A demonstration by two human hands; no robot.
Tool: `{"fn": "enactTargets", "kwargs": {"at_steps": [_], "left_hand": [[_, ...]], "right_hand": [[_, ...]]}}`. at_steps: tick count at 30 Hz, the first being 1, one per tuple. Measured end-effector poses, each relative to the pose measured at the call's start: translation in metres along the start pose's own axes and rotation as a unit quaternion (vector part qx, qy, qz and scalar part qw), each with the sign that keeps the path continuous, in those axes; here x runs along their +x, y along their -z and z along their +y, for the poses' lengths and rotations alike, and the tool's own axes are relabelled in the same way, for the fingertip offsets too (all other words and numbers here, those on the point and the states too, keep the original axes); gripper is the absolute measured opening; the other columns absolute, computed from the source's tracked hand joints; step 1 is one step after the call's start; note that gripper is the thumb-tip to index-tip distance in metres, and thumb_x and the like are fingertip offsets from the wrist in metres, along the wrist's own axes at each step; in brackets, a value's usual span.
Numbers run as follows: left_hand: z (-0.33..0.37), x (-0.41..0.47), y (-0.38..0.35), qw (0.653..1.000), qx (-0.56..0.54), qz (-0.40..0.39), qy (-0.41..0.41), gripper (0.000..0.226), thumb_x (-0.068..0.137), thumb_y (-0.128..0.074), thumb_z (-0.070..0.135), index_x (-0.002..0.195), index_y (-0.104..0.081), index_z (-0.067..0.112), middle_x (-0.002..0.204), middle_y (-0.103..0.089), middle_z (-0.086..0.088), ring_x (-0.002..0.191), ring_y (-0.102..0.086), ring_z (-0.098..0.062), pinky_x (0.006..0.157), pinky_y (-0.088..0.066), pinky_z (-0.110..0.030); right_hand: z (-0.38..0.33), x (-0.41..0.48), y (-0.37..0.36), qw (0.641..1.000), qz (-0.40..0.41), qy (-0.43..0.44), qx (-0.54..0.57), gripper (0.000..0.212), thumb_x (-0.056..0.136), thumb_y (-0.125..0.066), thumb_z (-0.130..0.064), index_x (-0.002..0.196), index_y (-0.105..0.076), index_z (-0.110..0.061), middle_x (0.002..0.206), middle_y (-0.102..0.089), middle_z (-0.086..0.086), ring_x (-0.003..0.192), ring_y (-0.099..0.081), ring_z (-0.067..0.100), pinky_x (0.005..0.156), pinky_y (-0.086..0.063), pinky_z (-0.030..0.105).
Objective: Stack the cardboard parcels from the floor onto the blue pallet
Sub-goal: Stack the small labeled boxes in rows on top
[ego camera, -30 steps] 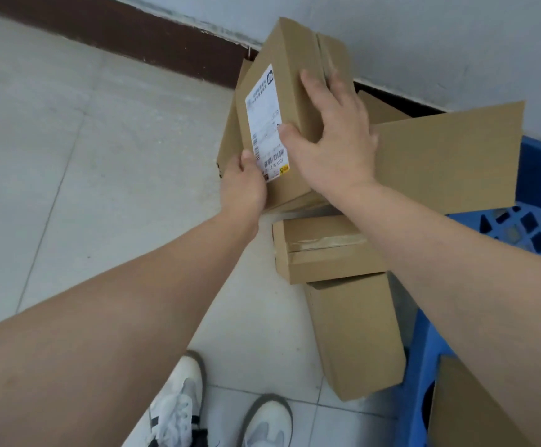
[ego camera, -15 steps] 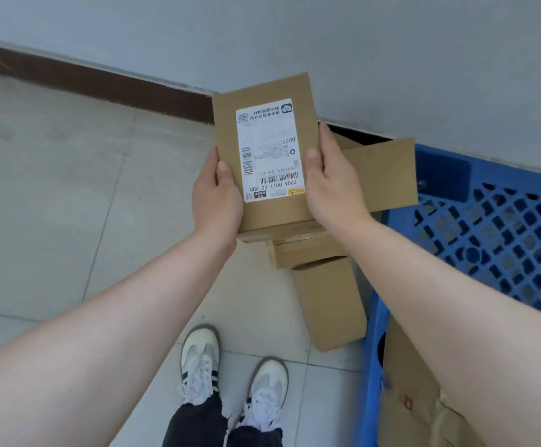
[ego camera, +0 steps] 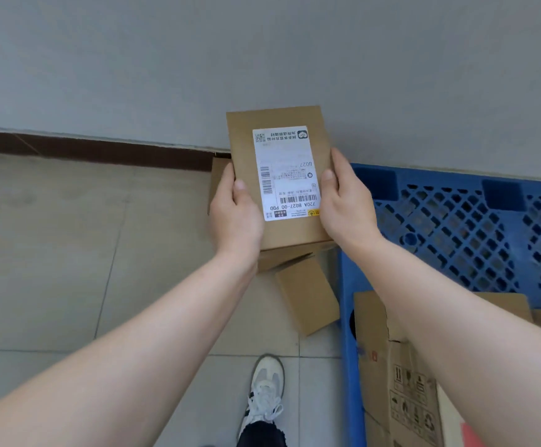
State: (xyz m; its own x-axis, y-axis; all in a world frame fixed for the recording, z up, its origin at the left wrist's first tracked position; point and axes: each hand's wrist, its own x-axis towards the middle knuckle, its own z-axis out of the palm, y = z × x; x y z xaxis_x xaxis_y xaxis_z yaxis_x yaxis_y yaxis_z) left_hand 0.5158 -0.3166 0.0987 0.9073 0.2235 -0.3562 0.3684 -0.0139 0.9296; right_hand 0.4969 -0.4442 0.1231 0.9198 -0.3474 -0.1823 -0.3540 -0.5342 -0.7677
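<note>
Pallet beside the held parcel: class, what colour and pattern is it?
The pallet is blue with an open lattice grid, clearest in the head view.

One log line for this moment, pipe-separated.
left hand: grips parcel | right hand: grips parcel | parcel: off floor, label up | pallet: right of parcel | box: on floor below

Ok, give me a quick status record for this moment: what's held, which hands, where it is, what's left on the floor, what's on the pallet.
held: labelled parcel, label facing the camera
grip: left hand holds its left edge, right hand its right edge, thumbs on top
position: in the air above the floor parcels, not yet on the pallet
on floor: at least two plain parcels beside the pallet's left edge
blue pallet: open grid at the far end; printed cardboard box on the near end
</note>
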Motion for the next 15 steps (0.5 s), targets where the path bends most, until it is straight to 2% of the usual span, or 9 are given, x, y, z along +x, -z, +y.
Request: {"fn": "enactTargets", "kwargs": {"at_steps": [2,4,7,11,15], "left_hand": [[0.001,-0.021,0.001,1.0,-0.003,-0.01,-0.005,0.042,0.101,-0.031,0.021,0.14,-0.046,0.025,0.127,-0.054,0.022,0.118,-0.052,-0.003,0.105,-0.039,-0.025],[0.003,-0.044,0.001,1.0,-0.006,-0.022,-0.007,0.043,0.1,-0.031,0.023,0.141,-0.045,0.026,0.136,-0.054,0.013,0.124,-0.051,-0.007,0.108,-0.04,-0.034],[0.009,-0.082,-0.002,0.999,-0.014,-0.045,-0.007,0.043,0.101,-0.032,0.022,0.142,-0.043,0.024,0.141,-0.05,0.011,0.125,-0.048,-0.004,0.111,-0.037,-0.031],[0.015,-0.129,-0.011,0.996,-0.023,-0.081,-0.008,0.042,0.101,-0.031,0.023,0.14,-0.046,0.028,0.134,-0.056,0.012,0.123,-0.053,-0.007,0.106,-0.042,-0.034],[0.018,-0.183,-0.03,0.994,-0.034,-0.101,0.005,0.042,0.102,-0.032,0.021,0.142,-0.042,0.026,0.138,-0.052,0.013,0.124,-0.05,-0.006,0.108,-0.041,-0.031]], "right_hand": [[-0.001,-0.02,0.015,1.0,0.018,0.0,0.0,0.047,0.102,-0.028,-0.027,0.148,-0.025,-0.021,0.144,-0.044,-0.005,0.132,-0.039,0.013,0.104,-0.032,0.027],[-0.002,-0.042,0.033,0.999,0.04,-0.002,0.008,0.046,0.102,-0.028,-0.027,0.147,-0.027,-0.022,0.143,-0.045,-0.005,0.131,-0.039,0.012,0.104,-0.031,0.025],[0.0,-0.078,0.061,0.998,0.067,-0.005,0.012,0.045,0.102,-0.028,-0.027,0.147,-0.029,-0.022,0.141,-0.046,-0.006,0.13,-0.041,0.012,0.103,-0.033,0.025],[0.009,-0.114,0.094,0.994,0.103,-0.016,0.011,0.044,0.102,-0.03,-0.027,0.146,-0.029,-0.022,0.142,-0.045,-0.007,0.129,-0.04,0.009,0.097,-0.029,0.018],[0.034,-0.15,0.131,0.99,0.134,-0.035,0.004,0.044,0.101,-0.031,-0.028,0.146,-0.032,-0.023,0.138,-0.049,-0.008,0.125,-0.044,0.009,0.097,-0.033,0.021]]}}
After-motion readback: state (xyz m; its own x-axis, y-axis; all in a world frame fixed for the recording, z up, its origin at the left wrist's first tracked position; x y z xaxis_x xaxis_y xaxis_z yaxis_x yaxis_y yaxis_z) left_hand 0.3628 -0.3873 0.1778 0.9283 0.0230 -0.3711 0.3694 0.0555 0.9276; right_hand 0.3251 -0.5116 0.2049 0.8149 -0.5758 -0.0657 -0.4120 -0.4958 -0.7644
